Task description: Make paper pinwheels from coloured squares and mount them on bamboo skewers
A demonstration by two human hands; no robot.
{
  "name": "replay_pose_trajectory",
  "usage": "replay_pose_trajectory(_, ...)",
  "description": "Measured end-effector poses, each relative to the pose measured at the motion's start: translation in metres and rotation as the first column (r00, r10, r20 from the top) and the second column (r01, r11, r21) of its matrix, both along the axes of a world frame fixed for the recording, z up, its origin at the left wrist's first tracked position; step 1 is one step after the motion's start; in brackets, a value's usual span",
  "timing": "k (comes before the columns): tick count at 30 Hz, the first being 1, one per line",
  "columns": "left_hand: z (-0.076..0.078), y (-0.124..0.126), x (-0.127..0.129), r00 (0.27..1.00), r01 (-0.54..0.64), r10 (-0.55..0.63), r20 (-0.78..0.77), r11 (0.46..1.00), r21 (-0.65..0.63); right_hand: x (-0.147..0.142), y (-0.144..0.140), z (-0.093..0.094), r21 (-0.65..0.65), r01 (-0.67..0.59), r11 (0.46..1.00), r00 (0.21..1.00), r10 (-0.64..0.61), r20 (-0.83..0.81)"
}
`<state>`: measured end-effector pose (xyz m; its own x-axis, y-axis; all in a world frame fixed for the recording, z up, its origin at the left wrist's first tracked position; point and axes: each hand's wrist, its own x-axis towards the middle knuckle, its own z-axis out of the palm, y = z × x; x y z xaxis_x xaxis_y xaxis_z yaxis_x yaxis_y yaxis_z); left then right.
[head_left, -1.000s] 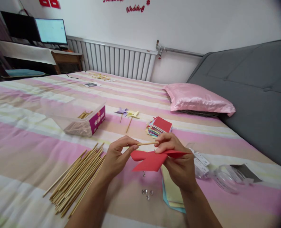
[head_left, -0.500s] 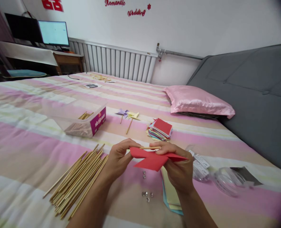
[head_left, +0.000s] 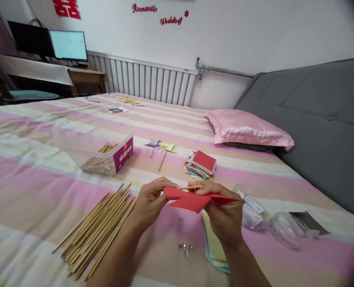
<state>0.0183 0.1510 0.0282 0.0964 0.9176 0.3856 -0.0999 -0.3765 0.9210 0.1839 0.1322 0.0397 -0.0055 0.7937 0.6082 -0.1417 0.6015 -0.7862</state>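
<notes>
Pinching a red paper pinwheel (head_left: 195, 200) and thin stick (head_left: 189, 187) — left hand (head_left: 149, 203), right hand (head_left: 224, 211), each grip closed

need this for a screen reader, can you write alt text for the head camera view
Two bare hands hold a folded red paper pinwheel and a thin wooden stick above a pink striped bedspread: left hand at its left edge, right hand at its middle. A pile of wooden sticks lies left, small metal pins below, and a stack of coloured paper squares beyond.
</notes>
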Motion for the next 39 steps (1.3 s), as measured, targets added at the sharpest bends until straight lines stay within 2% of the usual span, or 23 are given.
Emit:
replay_pose_trajectory(12,-0.004,0.001,0.0,0.999,-0.041,0.041,-0.001,0.999,0.001,-0.002,0.0,0.001,0.001,-0.004,1.0,1.0,0.004,0.001)
replay_pose_trajectory(23,-0.006,0.001,-0.001,0.999,0.011,-0.01,0.05,1.0,-0.013,0.0,-0.002,0.004,-0.03,-0.033,0.999,0.999,0.033,0.004)
replay_pose_trajectory(34,0.0,-0.002,0.002,0.999,-0.023,0.024,0.027,0.999,-0.037,-0.002,0.002,-0.002,-0.023,0.013,1.0,0.998,-0.014,-0.063)
replay_pose_trajectory(39,-0.002,-0.002,0.003,0.999,-0.03,0.03,0.029,0.999,-0.026,0.0,0.004,-0.008,-0.003,-0.005,1.0,0.998,0.005,-0.067)
